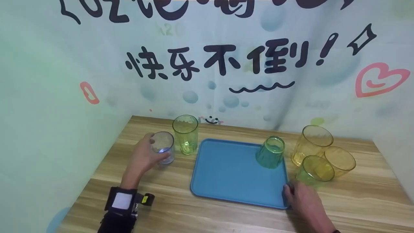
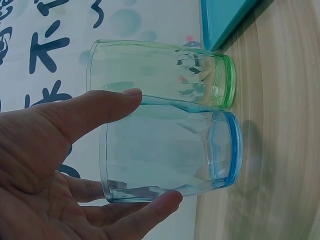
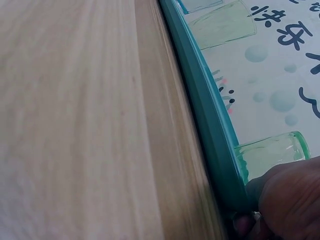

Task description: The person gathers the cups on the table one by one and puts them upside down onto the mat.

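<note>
Nearest the head camera, your black left sleeve [image 1: 117,223] and the strapped wrist mount [image 1: 122,200] reach in over the wood-grain table [image 1: 174,210]. Toward that table's left edge, your left hand [image 1: 142,157] has thumb and fingers curled round an upright, transparent, blue-tinted tumbler [image 1: 163,145]; whether its base touches the wood cannot be told. Just right of it, near the back edge, a taller transparent green tumbler [image 1: 187,137] stands upright beside the back left corner of a blue rectangular tray [image 1: 233,174]. At the tray's back right corner, a transparent teal-green tumbler [image 1: 271,153] sits upside down. Your right hand [image 1: 305,199] is at the tray's front right corner, its fingers appearing to pinch the rim. Past the tray's right edge, a tall transparent amber tumbler [image 1: 302,150], a transparent yellow-green tumbler [image 1: 307,174] and a shorter transparent amber tumbler [image 1: 346,161] stand upright, close together. Your work looks only slightly advanced: one tumbler on the tray, five off it, with the blue-tinted one probably the piece being handled and four in neither hand.
</note>
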Demonstrator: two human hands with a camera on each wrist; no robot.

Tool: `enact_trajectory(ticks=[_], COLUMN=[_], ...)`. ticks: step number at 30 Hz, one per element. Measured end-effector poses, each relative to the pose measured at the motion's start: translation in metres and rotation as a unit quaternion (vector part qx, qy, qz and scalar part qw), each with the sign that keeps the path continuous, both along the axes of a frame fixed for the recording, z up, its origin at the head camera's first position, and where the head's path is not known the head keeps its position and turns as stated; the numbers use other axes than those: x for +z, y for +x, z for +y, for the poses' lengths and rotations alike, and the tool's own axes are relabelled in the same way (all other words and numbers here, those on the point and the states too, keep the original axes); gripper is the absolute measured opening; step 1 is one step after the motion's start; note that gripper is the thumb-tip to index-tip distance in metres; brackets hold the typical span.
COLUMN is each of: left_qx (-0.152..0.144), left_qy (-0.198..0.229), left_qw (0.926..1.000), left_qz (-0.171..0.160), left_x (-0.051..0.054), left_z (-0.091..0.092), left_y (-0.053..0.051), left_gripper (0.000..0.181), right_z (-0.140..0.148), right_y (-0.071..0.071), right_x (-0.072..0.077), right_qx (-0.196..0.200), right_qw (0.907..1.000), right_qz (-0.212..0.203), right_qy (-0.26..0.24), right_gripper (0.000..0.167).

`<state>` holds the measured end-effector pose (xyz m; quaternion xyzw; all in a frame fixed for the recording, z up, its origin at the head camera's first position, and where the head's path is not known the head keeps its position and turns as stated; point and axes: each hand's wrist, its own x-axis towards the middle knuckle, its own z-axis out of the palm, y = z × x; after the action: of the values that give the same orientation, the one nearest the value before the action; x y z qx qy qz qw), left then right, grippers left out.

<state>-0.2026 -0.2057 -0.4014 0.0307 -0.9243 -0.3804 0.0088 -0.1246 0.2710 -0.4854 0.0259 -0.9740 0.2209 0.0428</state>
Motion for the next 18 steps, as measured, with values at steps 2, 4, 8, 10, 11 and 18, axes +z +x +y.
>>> enact_trajectory(ticks=[2,4,8,10,11,18], left_qx=[0.0,-0.002,-0.004,-0.004,-0.004,-0.005], left_qy=[0.003,0.006,0.01,0.012,0.015,0.03], left_qw=[1.0,1.0,0.9999,0.9999,0.9999,0.9993], left_qz=[0.0,0.001,-0.001,0.002,0.004,0.021], left_x=[0.0011,0.0025,0.0051,0.0055,0.0056,0.0081], left_z=[-0.0007,-0.0011,-0.0015,-0.0022,-0.0026,-0.0045], left_y=[0.0007,0.0018,0.0042,0.0054,0.0059,0.0089], left_gripper=[0.097,0.098,0.098,0.097,0.097,0.097], right_z=[-0.0003,-0.0004,-0.0001,-0.0003,-0.0004,-0.0008], right_y=[0.0002,0.0,-0.0002,0.0,0.0002,0.0017], right_x=[0.0004,0.0005,0.0003,0.0004,0.0005,0.0016], right_qx=[-0.003,-0.003,-0.001,0.002,0.003,-0.009], right_qw=[1.0,1.0,1.0,1.0,1.0,1.0], right_qz=[-0.004,-0.005,0.0,0.005,0.006,-0.002], right_qy=[-0.001,0.001,0.001,0.001,-0.001,0.001], right_gripper=[0.026,0.026,0.026,0.026,0.026,0.026])
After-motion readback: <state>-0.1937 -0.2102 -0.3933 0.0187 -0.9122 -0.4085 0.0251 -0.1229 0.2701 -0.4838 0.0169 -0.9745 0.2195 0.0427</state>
